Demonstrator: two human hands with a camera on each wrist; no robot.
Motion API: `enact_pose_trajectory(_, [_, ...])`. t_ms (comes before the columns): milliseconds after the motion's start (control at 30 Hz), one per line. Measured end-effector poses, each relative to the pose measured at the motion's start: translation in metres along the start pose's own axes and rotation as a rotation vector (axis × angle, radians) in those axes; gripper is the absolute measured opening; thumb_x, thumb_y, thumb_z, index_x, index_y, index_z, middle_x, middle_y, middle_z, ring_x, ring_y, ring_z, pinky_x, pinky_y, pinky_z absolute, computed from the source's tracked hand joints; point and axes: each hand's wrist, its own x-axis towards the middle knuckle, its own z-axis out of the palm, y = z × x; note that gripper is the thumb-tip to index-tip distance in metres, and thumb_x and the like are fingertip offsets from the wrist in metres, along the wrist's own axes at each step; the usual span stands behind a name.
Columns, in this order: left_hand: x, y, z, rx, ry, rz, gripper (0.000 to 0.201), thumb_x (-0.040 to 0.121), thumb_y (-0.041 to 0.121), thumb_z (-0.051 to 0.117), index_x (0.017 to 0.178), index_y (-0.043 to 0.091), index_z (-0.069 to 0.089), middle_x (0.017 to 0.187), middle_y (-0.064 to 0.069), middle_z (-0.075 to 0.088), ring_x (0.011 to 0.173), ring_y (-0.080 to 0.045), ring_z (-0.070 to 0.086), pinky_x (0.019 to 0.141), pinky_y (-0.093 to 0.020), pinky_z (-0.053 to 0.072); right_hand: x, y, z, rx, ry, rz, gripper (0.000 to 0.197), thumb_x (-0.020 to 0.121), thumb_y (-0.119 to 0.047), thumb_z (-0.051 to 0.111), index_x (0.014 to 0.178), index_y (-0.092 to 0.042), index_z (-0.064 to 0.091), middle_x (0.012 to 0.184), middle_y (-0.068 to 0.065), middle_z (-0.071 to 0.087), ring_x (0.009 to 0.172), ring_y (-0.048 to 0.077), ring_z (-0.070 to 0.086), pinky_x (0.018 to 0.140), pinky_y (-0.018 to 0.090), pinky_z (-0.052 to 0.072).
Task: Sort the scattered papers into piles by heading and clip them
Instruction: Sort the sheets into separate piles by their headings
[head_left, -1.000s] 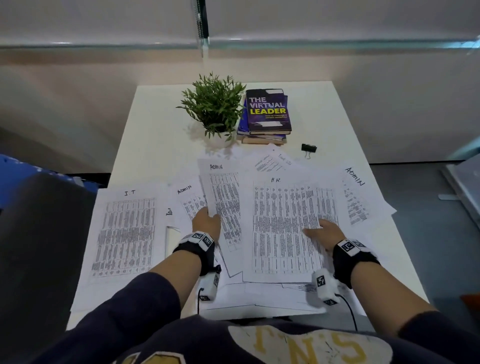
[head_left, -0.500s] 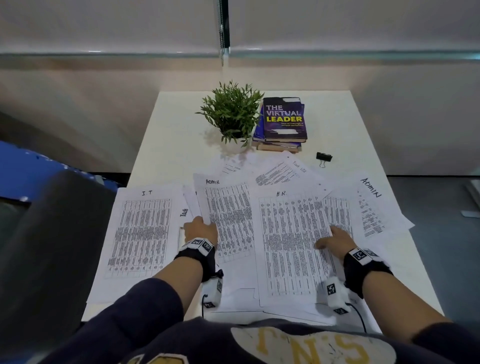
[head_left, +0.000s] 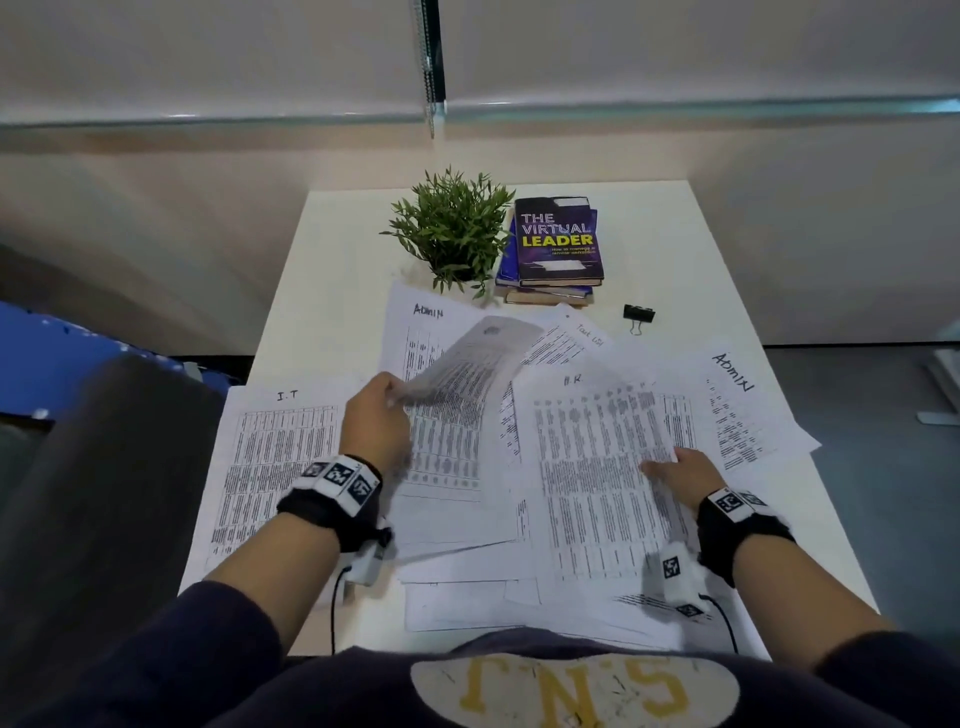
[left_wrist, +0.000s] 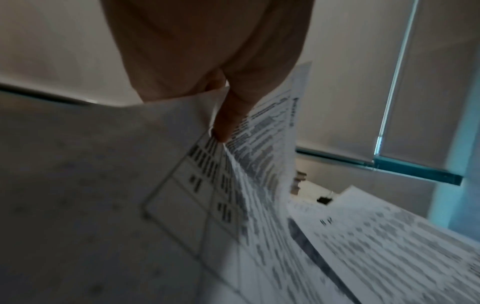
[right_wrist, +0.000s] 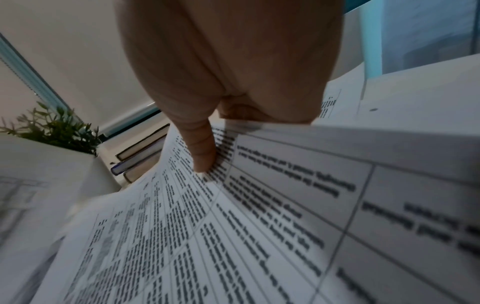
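Printed sheets with handwritten headings lie scattered over the white table (head_left: 332, 249). My left hand (head_left: 382, 410) pinches the left edge of a lifted sheet (head_left: 462, 364) that curls above an ADMIN sheet (head_left: 421, 332); the left wrist view shows the thumb (left_wrist: 228, 121) on that sheet (left_wrist: 262, 156). My right hand (head_left: 675, 470) grips the right edge of the H.R sheet (head_left: 597, 457), thumb (right_wrist: 201, 152) on top of the sheet (right_wrist: 207, 226). An I.T sheet (head_left: 275, 457) lies at the left, another ADMIN sheet (head_left: 737, 410) at the right. A black binder clip (head_left: 638, 314) sits behind the papers.
A potted plant (head_left: 454, 228) and a stack of books (head_left: 556, 249) stand at the back middle of the table. A dark chair back (head_left: 104, 493) is at my left. More sheets (head_left: 467, 603) overlap near the front edge.
My left hand has lifted a sheet off the table; it now curls in the air over an ADMIN page. The right hand stays on the H.R sheet's edge.
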Motion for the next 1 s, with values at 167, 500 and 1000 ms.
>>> enact_pose_trajectory(167, [0.008,0.015,-0.036,-0.185,-0.12,0.175,0.034,0.09,-0.007,0.051,0.095,0.026,0.059,0.095,-0.003,0.068,0.072,-0.017,0.061,0.063,-0.031,0.051,-0.005,-0.007,-0.026,0.088,0.11,-0.093,0.066,0.095,-0.018,0.06,0.151,-0.007,0.028,0.153,0.011,0.036,0.138,0.031,0.038,0.108,0.038,0.034])
enact_pose_trajectory(500, [0.001,0.034,0.002,-0.56,-0.216,-0.109,0.062,0.089,-0.005,0.058,0.132,0.025,0.023,0.105,-0.006,0.066,0.082,-0.022,0.066,0.069,-0.033,0.055,-0.03,-0.057,-0.003,0.409,-0.1,-0.276,0.016,0.092,-0.011,0.062,0.107,-0.013,0.067,0.104,0.006,0.074,0.09,0.021,0.07,0.074,0.03,0.051])
enact_pose_trajectory(1000, [-0.002,0.013,0.043,-0.393,-0.297,-0.309,0.053,0.097,-0.002,0.042,0.147,0.014,0.033,0.145,-0.003,0.044,0.13,-0.023,0.044,0.105,-0.031,0.033,-0.055,-0.077,0.06,0.369,-0.355,-0.142,0.068,0.09,-0.071,0.038,0.136,-0.023,0.053,0.12,-0.005,0.066,0.11,0.021,0.063,0.098,0.041,0.047])
